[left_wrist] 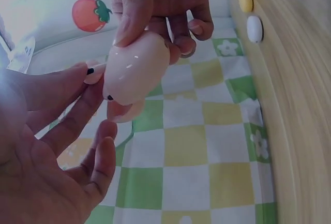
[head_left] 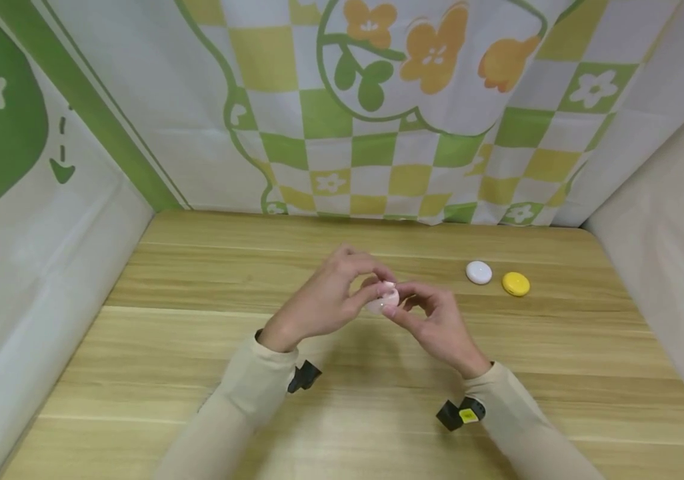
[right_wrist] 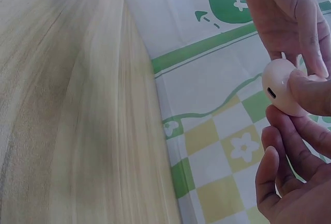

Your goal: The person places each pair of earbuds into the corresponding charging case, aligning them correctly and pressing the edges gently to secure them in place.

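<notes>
In the head view both hands meet over the middle of the table. My right hand grips a glossy pale pink earbud case between thumb and fingers. Its lid stands open in the left wrist view, and a dark slot shows on the case in the right wrist view. My left hand pinches a small pink earbud with a black patch, right beside the case. The left fingertips partly cover the earbud, and the inside of the case is hidden.
A white round case and a yellow round case lie on the wooden table, to the right of the hands. Behind the table hangs a checkered cloth, with pale cloth walls at both sides.
</notes>
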`<state>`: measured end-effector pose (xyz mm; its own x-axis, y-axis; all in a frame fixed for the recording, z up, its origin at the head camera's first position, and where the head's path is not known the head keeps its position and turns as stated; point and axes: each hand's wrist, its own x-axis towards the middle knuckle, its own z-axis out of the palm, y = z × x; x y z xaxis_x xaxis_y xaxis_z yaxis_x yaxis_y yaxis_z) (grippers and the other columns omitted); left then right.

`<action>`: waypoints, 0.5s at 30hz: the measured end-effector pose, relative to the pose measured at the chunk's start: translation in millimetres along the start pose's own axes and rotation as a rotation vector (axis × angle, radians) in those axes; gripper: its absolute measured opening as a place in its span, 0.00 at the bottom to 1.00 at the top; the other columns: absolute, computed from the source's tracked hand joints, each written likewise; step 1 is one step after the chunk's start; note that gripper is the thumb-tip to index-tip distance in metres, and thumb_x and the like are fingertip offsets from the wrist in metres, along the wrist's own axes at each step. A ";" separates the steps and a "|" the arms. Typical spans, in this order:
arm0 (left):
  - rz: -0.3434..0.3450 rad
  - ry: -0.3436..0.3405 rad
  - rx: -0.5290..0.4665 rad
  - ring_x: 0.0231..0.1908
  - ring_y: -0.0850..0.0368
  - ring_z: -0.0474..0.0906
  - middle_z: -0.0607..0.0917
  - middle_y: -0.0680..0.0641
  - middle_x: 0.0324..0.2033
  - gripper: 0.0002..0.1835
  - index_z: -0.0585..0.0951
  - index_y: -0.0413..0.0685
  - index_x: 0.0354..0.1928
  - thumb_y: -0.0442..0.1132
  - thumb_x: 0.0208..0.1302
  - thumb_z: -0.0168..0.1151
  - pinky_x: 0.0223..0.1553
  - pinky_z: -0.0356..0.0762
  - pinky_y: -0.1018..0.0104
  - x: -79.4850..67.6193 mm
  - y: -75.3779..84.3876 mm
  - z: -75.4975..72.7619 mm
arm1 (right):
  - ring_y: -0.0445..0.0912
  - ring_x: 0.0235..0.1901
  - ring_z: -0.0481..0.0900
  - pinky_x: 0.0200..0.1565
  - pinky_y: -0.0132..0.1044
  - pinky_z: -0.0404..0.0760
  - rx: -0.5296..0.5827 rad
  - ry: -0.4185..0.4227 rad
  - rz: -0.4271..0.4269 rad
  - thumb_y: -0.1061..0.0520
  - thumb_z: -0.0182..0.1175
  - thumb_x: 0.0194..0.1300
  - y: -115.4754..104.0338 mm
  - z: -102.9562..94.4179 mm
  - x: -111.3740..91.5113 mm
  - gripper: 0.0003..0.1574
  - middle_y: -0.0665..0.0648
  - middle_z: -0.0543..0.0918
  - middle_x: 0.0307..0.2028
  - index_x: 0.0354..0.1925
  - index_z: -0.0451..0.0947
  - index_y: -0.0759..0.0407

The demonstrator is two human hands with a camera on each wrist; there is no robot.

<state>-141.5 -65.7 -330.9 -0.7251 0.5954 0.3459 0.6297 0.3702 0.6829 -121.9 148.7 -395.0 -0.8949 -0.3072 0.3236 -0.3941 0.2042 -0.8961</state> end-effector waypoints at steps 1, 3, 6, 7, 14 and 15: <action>0.014 0.006 0.018 0.46 0.53 0.70 0.87 0.55 0.44 0.07 0.87 0.49 0.47 0.38 0.71 0.64 0.48 0.70 0.58 0.2 -0.1 -0.1 | 0.47 0.39 0.79 0.43 0.37 0.80 -0.001 0.001 0.000 0.67 0.69 0.65 0.4 0.2 -0.1 0.14 0.52 0.86 0.38 0.49 0.86 0.60; 0.039 0.022 0.050 0.45 0.54 0.71 0.87 0.55 0.43 0.07 0.88 0.48 0.47 0.37 0.71 0.65 0.48 0.70 0.59 0.5 0.1 -0.3 | 0.47 0.39 0.80 0.43 0.37 0.80 -0.004 0.000 -0.001 0.67 0.68 0.65 0.7 0.5 0.0 0.15 0.52 0.86 0.38 0.50 0.86 0.60; 0.050 0.044 0.087 0.46 0.56 0.73 0.87 0.53 0.43 0.07 0.89 0.48 0.46 0.36 0.69 0.67 0.48 0.72 0.61 0.3 1.6 -0.8 | 0.47 0.39 0.80 0.43 0.37 0.80 -0.005 -0.009 0.002 0.66 0.69 0.65 1.0 1.2 0.4 0.15 0.52 0.86 0.39 0.50 0.85 0.60; 0.049 0.048 0.100 0.46 0.57 0.73 0.86 0.53 0.43 0.07 0.90 0.47 0.45 0.36 0.69 0.67 0.48 0.73 0.61 0.0 2.0 -0.8 | 0.47 0.40 0.80 0.44 0.37 0.80 -0.006 -0.011 0.003 0.66 0.68 0.65 0.8 1.4 0.7 0.15 0.52 0.86 0.39 0.50 0.85 0.60; 0.044 0.024 0.170 0.40 0.58 0.70 0.77 0.52 0.39 0.08 0.90 0.44 0.45 0.35 0.68 0.67 0.42 0.72 0.66 -1.6 0.8 1.6 | 0.47 0.39 0.80 0.43 0.38 0.80 -0.012 -0.004 0.017 0.65 0.69 0.65 -2.0 1.6 2.1 0.14 0.51 0.86 0.39 0.50 0.86 0.60; 0.048 0.020 0.182 0.39 0.58 0.69 0.76 0.52 0.38 0.08 0.90 0.44 0.46 0.36 0.69 0.67 0.41 0.72 0.66 -1.7 0.1 2.1 | 0.47 0.39 0.80 0.43 0.39 0.80 -0.017 -0.003 0.020 0.65 0.69 0.65 -1.8 1.3 2.1 0.14 0.51 0.86 0.38 0.50 0.86 0.60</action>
<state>-139.6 -65.2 -332.8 -0.6972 0.6022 0.3891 0.7025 0.4657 0.5382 -122.8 146.4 -393.1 -0.9022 -0.3054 0.3046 -0.3794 0.2261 -0.8972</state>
